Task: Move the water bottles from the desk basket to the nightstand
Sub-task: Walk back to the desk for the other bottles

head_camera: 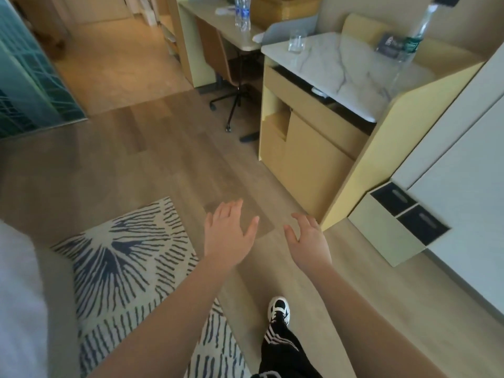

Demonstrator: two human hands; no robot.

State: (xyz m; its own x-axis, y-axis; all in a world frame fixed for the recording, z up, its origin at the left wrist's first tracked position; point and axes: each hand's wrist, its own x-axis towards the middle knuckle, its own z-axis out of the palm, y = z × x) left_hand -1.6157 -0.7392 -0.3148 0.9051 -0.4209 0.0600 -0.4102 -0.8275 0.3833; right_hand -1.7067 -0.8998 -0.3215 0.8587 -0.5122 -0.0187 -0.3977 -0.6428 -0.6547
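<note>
Both my hands are stretched out over the wooden floor, empty. My left hand (227, 233) has its fingers spread and relaxed; my right hand (308, 238) is beside it with loosely bent fingers. A clear water bottle with a blue label (242, 12) stands upright on the desk (218, 21) at the top centre. Another clear bottle with a green label (414, 36) stands on the marble-topped cabinet (341, 69) at the upper right. A woven basket (283, 6) sits at the back of the desk, behind the first bottle. I cannot tell what it holds.
An empty drinking glass (296, 40) stands on the marble top. A desk chair on castors (234, 77) is tucked under the desk. A patterned rug (131, 263) covers the floor at left, bed linen (19, 296) at far left, a glass partition (24, 85) upper left.
</note>
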